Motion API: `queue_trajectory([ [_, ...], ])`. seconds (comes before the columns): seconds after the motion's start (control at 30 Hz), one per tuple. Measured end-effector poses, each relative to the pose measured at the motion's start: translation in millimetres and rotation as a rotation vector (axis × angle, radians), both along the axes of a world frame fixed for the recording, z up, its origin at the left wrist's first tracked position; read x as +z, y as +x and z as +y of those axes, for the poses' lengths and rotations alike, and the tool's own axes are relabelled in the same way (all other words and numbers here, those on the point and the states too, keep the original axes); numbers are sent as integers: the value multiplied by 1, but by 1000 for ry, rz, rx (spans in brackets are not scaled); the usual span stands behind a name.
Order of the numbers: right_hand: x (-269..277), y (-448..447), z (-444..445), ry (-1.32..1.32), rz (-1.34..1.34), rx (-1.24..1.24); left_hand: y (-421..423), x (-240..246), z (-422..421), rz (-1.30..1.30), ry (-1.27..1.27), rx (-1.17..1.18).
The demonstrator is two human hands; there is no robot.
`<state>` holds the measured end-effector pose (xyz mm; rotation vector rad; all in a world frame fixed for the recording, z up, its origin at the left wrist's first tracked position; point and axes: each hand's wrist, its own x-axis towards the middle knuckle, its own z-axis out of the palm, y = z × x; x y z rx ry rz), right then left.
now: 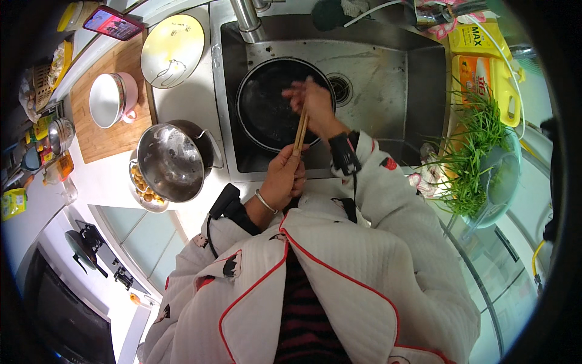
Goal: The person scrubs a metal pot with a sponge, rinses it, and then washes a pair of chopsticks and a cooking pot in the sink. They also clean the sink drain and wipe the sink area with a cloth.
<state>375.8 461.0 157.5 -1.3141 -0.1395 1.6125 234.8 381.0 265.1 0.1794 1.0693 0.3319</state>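
My left hand (285,170), with a bangle at the wrist, grips a pair of wooden chopsticks (301,131) by their near end. The chopsticks slant up and away over a round black pan (263,102). This pan sits in the left part of a stainless steel sink (377,82). At the far end of the chopsticks is my right hand (317,102), blurred, its fingers pointing left above the pan. Whether those fingers close around the chopsticks is hidden. Dark bands hold back both sleeves.
A faucet (248,22) rises behind the pan. Left of the sink stand a steel pot (170,161), a yellow-and-white plate (175,50) and a cup (109,100) on a wooden board (86,132). To the right are green stalks (475,154) over a basin (511,200) and yellow jugs (475,38).
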Motion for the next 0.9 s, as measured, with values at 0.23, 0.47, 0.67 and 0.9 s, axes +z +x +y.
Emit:
queue_trajectory([
  [0.23,45,-27,-29,214,6,334,-7,-54,8,40,427,78],
  [0.47,37,-2,-25,989,-1074,746,-35,-20,15,-139,54,280],
  [0.67,13,-7,-35,1337,-1190,1074,-49,-24,13,-93,-267,110],
  [0.9,-65,-8,4,298,-1296,480,-36,-43,9,184,-109,153],
])
